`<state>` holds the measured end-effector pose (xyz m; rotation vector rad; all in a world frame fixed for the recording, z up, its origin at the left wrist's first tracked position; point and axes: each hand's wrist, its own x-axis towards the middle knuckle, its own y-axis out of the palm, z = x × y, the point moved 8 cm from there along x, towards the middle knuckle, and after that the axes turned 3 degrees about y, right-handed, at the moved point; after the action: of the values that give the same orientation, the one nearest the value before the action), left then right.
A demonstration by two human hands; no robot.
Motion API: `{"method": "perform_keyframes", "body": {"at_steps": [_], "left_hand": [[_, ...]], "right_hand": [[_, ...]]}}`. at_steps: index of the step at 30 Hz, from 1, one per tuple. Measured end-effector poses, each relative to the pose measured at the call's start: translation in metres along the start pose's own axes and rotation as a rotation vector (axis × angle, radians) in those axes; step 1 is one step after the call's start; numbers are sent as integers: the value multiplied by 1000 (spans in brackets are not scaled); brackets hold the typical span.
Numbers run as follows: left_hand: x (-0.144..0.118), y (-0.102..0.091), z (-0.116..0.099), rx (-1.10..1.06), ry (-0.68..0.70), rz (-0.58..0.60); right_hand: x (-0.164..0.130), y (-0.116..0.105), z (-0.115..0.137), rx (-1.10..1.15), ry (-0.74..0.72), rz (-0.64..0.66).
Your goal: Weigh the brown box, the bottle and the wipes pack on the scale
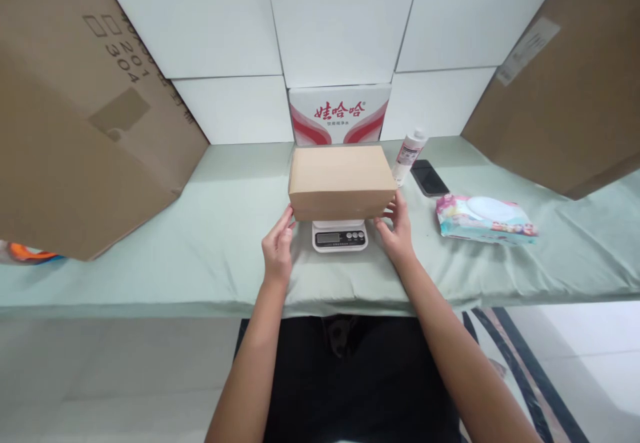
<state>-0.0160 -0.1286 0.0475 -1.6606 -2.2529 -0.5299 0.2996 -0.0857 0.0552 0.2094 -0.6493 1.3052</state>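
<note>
A plain brown cardboard box [343,171] sits level on or just over a white digital kitchen scale [340,245]; the box hides the scale's top, so contact cannot be told. The scale's display and buttons stick out at the front, with no reading that I can make out. My left hand [278,246] grips the box at its lower left front corner. At the lower right corner my right hand [397,229] has its fingers against the side and the thumb near the bottom edge. Some fingertips of both hands are hidden behind the box.
Behind the box a white and red printed carton [340,115] stands against the tiled wall. To the right are a white bottle [409,155], a black phone [430,178] and a pack of wipes [486,218]. Large cardboard sheets [135,183] flank the green-covered table [215,229].
</note>
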Motion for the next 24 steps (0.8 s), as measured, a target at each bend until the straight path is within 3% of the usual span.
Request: {"method": "perform_keyframes", "body": {"at_steps": [8,17,20,24], "left_hand": [[1,7,-8,38,34,69],[-5,7,-29,21,-102,149],[23,10,-40,18,-79,151],[98,25,-33,16,-11,110]], "right_hand": [[0,1,12,-40,-56,1],[-3,-23,31,69,120,119],[21,-17,37,114,132,146],[86,13,27,179,73,100]]}}
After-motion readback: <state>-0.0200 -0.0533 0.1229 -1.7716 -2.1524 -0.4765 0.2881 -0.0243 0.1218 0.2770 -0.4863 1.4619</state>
